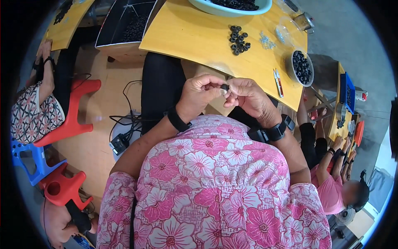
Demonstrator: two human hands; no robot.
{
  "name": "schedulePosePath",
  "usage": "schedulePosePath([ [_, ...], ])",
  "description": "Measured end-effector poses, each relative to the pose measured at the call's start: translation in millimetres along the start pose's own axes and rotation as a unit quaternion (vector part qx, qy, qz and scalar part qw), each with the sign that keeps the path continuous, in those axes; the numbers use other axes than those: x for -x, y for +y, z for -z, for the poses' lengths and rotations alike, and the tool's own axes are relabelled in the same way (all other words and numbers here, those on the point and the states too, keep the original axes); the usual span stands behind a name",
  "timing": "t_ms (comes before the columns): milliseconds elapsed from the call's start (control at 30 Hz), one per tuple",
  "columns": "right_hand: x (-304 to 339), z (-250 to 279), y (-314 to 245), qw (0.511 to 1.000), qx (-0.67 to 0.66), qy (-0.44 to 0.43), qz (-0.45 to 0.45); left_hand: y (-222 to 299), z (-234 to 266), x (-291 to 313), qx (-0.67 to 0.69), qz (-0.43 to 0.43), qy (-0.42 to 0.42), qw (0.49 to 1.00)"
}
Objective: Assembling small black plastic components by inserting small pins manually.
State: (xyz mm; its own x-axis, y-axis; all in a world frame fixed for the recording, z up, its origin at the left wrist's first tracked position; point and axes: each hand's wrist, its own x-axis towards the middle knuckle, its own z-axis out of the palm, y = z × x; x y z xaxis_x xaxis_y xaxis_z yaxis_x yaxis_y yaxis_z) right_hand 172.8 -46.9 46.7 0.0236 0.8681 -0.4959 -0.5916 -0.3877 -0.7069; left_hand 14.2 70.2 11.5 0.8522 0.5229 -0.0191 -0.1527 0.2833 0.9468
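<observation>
Pink flowered fabric (pixel 215 186) fills the lower frame, worn by a person seated at a yellow table (pixel 199 37). Both forearms rise from it, each with a black wristband. Above the lap, the left hand (pixel 201 93) and the right hand (pixel 246 97) meet fingertip to fingertip, both pinching 1 small black ring (pixel 224 87) between thumbs and forefingers, the remaining fingers curled in. That ring sits off the table, just short of its near edge.

On the table beyond the hands lies a loose cluster of black rings (pixel 238 40), with a small heap of shiny metal bits (pixel 267 40) just beside it to the right. Farther right, a round grey bowl (pixel 290 70) holds more black rings, and a red-handled tool (pixel 278 82) lies near the table edge between the bowl and the hands. A pale green basin (pixel 199 6) of dark parts stands at the far edge.

Black cables (pixel 128 118) trail across the floor at left, near a red plastic stool (pixel 74 120). Other people sit at left and at lower right.
</observation>
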Motion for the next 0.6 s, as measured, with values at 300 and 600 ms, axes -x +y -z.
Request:
schedulePosePath([
  [300,2.5,-11.3,-7.7,0.994,0.096,0.040,0.042,0.0,-1.5,-2.5,-0.020,-0.004,-0.025,0.999],
  [600,7.9,-24.8,-8.8,0.920,0.333,0.099,0.180,0.1,-6.6,-1.8,0.036,0.000,-0.037,0.999],
])
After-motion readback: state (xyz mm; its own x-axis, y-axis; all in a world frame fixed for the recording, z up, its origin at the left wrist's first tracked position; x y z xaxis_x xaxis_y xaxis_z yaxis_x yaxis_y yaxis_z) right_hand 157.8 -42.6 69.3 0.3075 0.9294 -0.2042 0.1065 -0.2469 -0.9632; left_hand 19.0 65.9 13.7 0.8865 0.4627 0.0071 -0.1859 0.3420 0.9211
